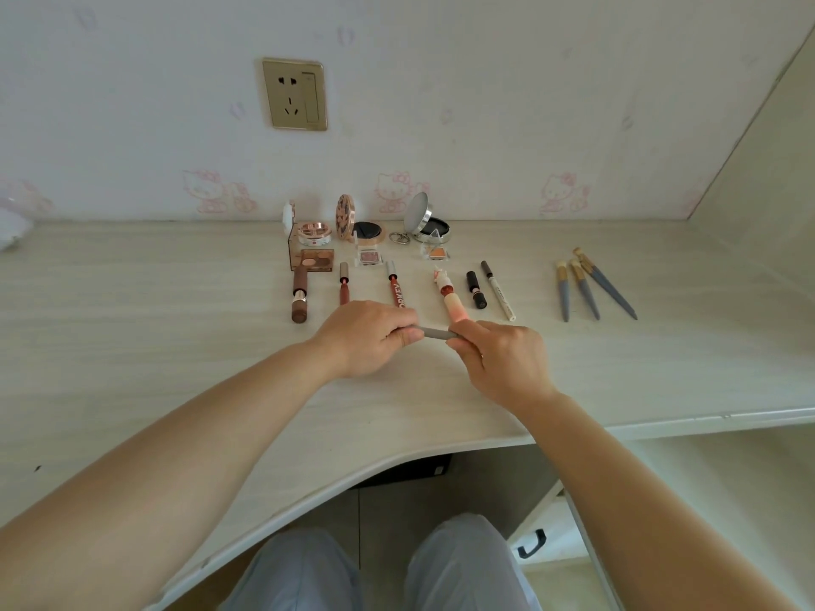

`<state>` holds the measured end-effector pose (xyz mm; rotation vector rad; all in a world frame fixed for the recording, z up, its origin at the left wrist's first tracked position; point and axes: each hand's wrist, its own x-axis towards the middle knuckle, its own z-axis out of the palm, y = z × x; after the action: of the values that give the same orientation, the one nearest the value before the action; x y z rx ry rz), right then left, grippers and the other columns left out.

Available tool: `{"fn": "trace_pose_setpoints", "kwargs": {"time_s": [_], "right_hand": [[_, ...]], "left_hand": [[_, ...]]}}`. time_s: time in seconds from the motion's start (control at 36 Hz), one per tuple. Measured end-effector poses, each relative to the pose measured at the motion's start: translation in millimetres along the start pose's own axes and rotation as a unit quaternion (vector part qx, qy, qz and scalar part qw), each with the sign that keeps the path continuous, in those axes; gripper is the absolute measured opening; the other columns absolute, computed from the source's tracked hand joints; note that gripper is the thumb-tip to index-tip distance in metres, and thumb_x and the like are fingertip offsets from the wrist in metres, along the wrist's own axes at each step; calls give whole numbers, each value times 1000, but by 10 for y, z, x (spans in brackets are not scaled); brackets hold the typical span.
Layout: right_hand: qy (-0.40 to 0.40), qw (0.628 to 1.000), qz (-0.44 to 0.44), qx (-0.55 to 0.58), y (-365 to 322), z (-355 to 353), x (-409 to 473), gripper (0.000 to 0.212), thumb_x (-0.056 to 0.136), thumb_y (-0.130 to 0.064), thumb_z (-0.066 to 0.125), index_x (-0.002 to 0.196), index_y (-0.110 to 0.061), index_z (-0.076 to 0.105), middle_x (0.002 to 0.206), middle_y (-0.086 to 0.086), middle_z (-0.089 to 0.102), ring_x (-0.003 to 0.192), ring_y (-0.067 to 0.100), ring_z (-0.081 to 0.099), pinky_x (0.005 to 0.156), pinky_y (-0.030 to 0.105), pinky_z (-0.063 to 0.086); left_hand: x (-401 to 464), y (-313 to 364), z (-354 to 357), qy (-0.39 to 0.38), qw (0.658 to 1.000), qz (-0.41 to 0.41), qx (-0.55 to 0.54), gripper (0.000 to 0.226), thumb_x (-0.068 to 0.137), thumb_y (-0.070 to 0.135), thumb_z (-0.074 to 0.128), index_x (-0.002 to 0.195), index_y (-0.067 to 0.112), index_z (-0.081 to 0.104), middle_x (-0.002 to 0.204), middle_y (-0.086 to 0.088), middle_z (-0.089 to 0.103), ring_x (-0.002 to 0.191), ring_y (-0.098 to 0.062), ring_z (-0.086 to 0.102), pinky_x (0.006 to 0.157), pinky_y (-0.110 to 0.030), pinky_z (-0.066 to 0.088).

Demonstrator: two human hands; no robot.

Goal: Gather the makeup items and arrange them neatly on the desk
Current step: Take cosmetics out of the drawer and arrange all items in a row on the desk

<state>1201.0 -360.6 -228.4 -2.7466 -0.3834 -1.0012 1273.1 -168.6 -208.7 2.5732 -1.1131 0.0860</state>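
Observation:
My left hand (368, 335) and my right hand (498, 359) both grip a thin grey makeup pencil (436, 333) held level just above the pale desk (176, 324). Behind them lie a brown lipstick (300, 297), a red lip tube (344, 284), a red lip gloss (394, 286), a pink cat-topped lipstick (450, 297), a black lipstick (475, 289) and a white pen liner (498, 289). Against the wall stand an eyeshadow palette (315, 258), open compacts (361, 227) and a round mirror compact (425, 220). Three grey-handled brushes (586, 286) lie at the right.
A wall socket (294, 93) sits above the items. The desk's curved front edge (397, 456) runs close to my knees. A drawer unit with a black handle (531, 544) stands below right. A white object (11, 231) lies at the far left.

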Motion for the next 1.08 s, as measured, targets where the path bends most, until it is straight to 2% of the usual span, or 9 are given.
{"fn": "trace_pose_setpoints", "kwargs": {"time_s": [0.14,0.25,0.36,0.47,0.56,0.61,0.69,0.83,1.08], "right_hand": [[-45,995,-35,-80,16,-34,84,32,89,-26,39,84,-11,66,63,-2,64,48,20,52,43,23,29],[-165,982,-27,-93,-27,-20,129,33,98,-15,39,125,-2,53,118,12,62,73,29,58,53,32,32],[-110,992,-23,-58,-14,-63,130,30,88,-22,42,96,-8,68,78,2,71,34,17,43,31,18,12],[-41,997,-39,-59,-12,-94,103,36,85,-31,39,81,-13,70,68,-2,70,26,16,33,27,20,22],[-85,996,-20,-32,-34,-120,116,36,91,-33,41,86,-11,69,82,6,73,36,21,50,32,26,31],[-139,990,15,5,-48,-138,134,30,97,-30,45,109,-9,62,104,9,70,63,28,63,51,31,40],[-175,980,58,68,-24,-129,138,36,96,-27,50,129,-14,47,113,3,62,96,20,60,72,23,37],[-148,972,118,136,66,-118,164,21,93,-13,53,112,-9,61,105,2,55,82,10,47,69,16,34],[-65,966,205,140,262,-153,119,16,90,-13,58,102,-9,68,89,-6,50,73,11,49,59,8,37]], "left_hand": [[43,31,-7,20,999,2,30,28,97,38,41,86,19,57,77,4,58,77,-20,54,58,-30,29],[79,60,-36,32,999,8,43,28,98,37,41,89,17,58,79,5,57,79,-21,55,58,-30,26],[68,43,-58,19,999,9,33,27,98,36,42,86,17,57,81,1,60,78,-21,54,58,-30,26],[48,20,-47,6,1000,-2,8,25,97,36,42,81,21,52,74,5,54,74,-18,49,60,-31,29],[40,-16,-41,6,1000,-1,10,24,97,36,42,80,23,51,72,9,50,72,-15,47,60,-30,30],[36,-39,-37,8,1000,3,16,24,97,37,42,79,24,50,70,11,48,71,-15,45,59,-30,30],[42,-82,-33,7,1000,-2,20,24,97,38,43,82,22,53,71,12,47,72,-14,46,60,-30,33],[96,-123,-65,7,1000,2,-2,27,96,37,45,92,17,62,78,12,51,77,-12,49,64,-31,39],[465,-3,-96,11,999,41,-31,22,98,19,43,106,10,62,90,9,46,86,-7,41,70,-21,27]]}}
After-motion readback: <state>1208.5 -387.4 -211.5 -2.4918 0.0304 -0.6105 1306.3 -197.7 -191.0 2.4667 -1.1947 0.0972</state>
